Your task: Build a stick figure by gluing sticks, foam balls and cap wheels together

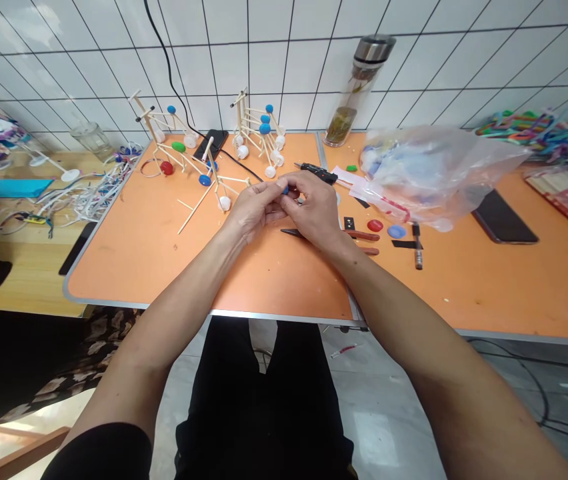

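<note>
Both hands meet over the orange table. My left hand (257, 208) and my right hand (313, 203) are closed at the fingertips around a small blue bottle cap (285, 190), mostly hidden by the fingers. Just left of my left hand stands a small frame of wooden sticks (218, 180) with a white cap (224, 203) at its base. Under my right hand lie pliers (364, 235) with reddish-brown handles, their dark tip showing to the left. A black-handled tool (318, 173) lies just beyond that hand.
Two larger stick models (164, 137) with coloured caps stand at the back. Against the wall are a glass bottle (351, 100) and a plastic bag (429, 167). A red cap (375, 225), a blue disc (397, 231) and a phone (507, 217) lie right. Someone sits at the left.
</note>
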A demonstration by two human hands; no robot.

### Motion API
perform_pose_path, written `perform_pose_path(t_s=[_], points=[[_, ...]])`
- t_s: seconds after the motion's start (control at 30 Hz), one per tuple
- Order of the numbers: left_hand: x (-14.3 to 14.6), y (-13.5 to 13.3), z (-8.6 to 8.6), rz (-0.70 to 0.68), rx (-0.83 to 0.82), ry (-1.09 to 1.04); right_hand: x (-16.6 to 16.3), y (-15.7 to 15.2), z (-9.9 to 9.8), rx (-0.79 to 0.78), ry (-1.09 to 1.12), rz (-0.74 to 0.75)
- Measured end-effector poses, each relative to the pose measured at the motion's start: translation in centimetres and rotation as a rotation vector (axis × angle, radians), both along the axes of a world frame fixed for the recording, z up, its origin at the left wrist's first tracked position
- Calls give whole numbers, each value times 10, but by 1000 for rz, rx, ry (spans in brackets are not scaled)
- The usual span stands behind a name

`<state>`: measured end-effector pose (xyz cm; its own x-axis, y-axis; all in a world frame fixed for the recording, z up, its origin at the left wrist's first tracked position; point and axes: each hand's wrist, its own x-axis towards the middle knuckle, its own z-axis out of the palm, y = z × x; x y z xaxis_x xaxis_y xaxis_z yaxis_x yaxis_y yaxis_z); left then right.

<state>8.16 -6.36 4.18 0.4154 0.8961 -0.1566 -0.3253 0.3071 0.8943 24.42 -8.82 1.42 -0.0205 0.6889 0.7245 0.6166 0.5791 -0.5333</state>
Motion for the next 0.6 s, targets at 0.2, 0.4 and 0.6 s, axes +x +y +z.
perform_pose_path(t_s=[0.2,0.4,0.6], points=[[0,-1,-3,8,105,57,0,1,-4,48,-55,-30],[5,-7,2,97,193,166,1,3,-9,63,-132,-71],[9,-7,2,155,187,226,-2,2,-11,85,-162,-92]])
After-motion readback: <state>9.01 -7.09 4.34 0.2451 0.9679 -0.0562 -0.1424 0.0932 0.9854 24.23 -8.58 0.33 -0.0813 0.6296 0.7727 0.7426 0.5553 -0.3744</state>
